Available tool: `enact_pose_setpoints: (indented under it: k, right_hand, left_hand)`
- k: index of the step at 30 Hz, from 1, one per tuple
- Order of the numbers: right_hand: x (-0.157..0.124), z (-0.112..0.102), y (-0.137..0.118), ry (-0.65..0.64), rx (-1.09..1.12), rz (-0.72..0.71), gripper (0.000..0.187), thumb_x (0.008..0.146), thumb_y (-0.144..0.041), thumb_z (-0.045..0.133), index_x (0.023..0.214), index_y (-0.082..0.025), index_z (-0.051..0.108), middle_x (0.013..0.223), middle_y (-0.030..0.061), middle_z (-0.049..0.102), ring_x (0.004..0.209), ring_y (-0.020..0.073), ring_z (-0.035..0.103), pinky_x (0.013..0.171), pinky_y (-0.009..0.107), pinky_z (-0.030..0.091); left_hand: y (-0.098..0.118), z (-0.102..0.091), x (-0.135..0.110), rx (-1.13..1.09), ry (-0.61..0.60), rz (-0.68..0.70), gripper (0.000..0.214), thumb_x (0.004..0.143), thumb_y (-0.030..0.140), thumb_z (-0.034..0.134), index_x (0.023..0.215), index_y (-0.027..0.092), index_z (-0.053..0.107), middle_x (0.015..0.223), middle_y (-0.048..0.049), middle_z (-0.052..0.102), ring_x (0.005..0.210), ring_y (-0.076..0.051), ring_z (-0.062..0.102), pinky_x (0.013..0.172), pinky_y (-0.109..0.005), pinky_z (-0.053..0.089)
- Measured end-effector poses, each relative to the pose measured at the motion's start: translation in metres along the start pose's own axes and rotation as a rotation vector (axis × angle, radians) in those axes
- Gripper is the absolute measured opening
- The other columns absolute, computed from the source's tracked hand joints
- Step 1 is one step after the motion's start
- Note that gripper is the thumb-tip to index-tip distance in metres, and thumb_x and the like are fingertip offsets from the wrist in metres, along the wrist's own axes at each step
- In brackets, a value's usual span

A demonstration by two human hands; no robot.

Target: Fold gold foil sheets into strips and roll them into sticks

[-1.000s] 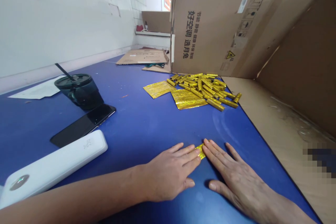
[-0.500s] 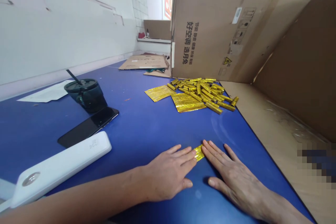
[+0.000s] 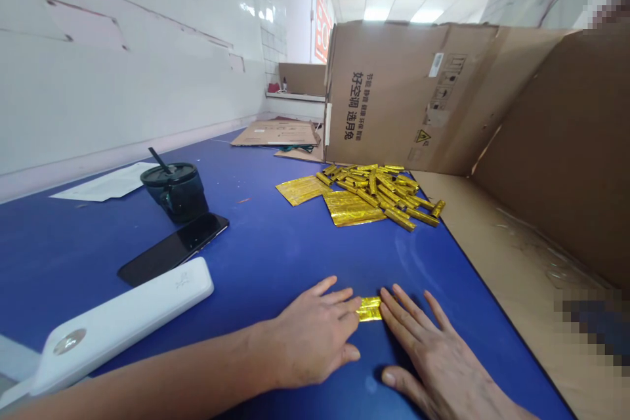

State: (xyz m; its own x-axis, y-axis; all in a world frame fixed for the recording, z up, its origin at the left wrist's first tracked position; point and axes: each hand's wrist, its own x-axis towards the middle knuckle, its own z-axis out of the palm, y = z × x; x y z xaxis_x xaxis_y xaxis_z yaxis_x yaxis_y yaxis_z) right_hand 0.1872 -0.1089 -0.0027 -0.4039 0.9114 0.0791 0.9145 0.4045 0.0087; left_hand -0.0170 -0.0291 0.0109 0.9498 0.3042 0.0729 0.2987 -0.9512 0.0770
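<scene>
A small piece of shiny gold foil (image 3: 369, 309) lies on the blue table top between my hands. My left hand (image 3: 315, 328) rests flat with its fingers stretched out, the fingertips over the foil's left end. On the other end lie the fingertips of my right hand (image 3: 423, 341), its fingers spread and its thumb held apart. Both ends of the foil are partly hidden under the fingers. Farther back, a heap of rolled gold foil tubes (image 3: 388, 193) sits beside flat gold foil sheets (image 3: 352, 209).
To the left lie a long white device (image 3: 132, 321) and a black phone (image 3: 174, 246), with a dark lidded cup (image 3: 180, 193) and straw behind them. White paper (image 3: 105, 182) lies near the wall. A large open cardboard box (image 3: 394, 98) stands at the back and right.
The foil between my hands has turned from slanted to nearly level, and more of it shows. My right hand has shifted slightly. The whole view has tilted upward.
</scene>
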Motion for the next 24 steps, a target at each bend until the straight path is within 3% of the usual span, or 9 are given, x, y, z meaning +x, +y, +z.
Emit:
enact_pose_setpoints:
  k: [3, 6, 8, 13, 24]
  right_hand:
    - [0.000, 0.002, 0.000, 0.018, 0.004, -0.008, 0.062, 0.080, -0.052, 0.037, 0.130, -0.016, 0.028, 0.132, 0.0109, 0.032, 0.120, 0.0300, 0.029, 0.093, 0.056, 0.026]
    - [-0.001, 0.003, 0.000, 0.007, 0.015, -0.005, 0.064, 0.079, -0.051, 0.040, 0.130, -0.016, 0.028, 0.132, 0.0116, 0.031, 0.120, 0.0293, 0.029, 0.095, 0.055, 0.025]
    - [-0.001, 0.003, 0.000, -0.013, 0.030, 0.002, 0.064, 0.078, -0.051, 0.040, 0.131, -0.016, 0.027, 0.133, 0.0114, 0.030, 0.120, 0.0296, 0.029, 0.094, 0.056, 0.025]
    - [-0.003, 0.001, 0.001, -0.017, 0.061, 0.033, 0.063, 0.078, -0.052, 0.040, 0.131, -0.020, 0.026, 0.134, 0.0086, 0.029, 0.120, 0.0314, 0.029, 0.092, 0.060, 0.025]
    - [-0.003, -0.001, 0.006, -0.092, 0.076, 0.050, 0.061, 0.081, -0.050, 0.036, 0.132, -0.024, 0.016, 0.136, 0.0049, 0.023, 0.123, 0.0287, 0.023, 0.094, 0.058, 0.023]
  left_hand:
    - [0.016, 0.003, 0.008, 0.015, 0.035, -0.078, 0.054, 0.085, 0.048, 0.028, 0.114, 0.007, 0.046, 0.122, -0.0143, 0.045, 0.120, -0.023, 0.031, 0.101, -0.040, 0.013]
    - [0.028, 0.005, 0.015, -0.068, 0.025, -0.054, 0.079, 0.077, 0.063, 0.023, 0.127, 0.001, 0.027, 0.133, -0.0182, 0.026, 0.124, -0.026, 0.019, 0.101, -0.039, 0.015]
    - [0.030, 0.005, 0.015, -0.119, 0.003, -0.047, 0.085, 0.075, 0.066, 0.022, 0.129, 0.001, 0.021, 0.135, -0.0186, 0.020, 0.126, -0.026, 0.015, 0.102, -0.038, 0.015]
    - [0.016, 0.002, 0.002, -0.168, -0.070, -0.037, 0.079, 0.076, 0.064, 0.025, 0.130, 0.008, 0.022, 0.136, -0.0143, 0.022, 0.126, -0.024, 0.014, 0.102, -0.041, 0.011]
    - [0.006, 0.000, -0.008, -0.217, -0.067, -0.022, 0.073, 0.078, 0.061, 0.025, 0.129, 0.010, 0.026, 0.135, -0.0124, 0.025, 0.126, -0.022, 0.016, 0.102, -0.039, 0.013]
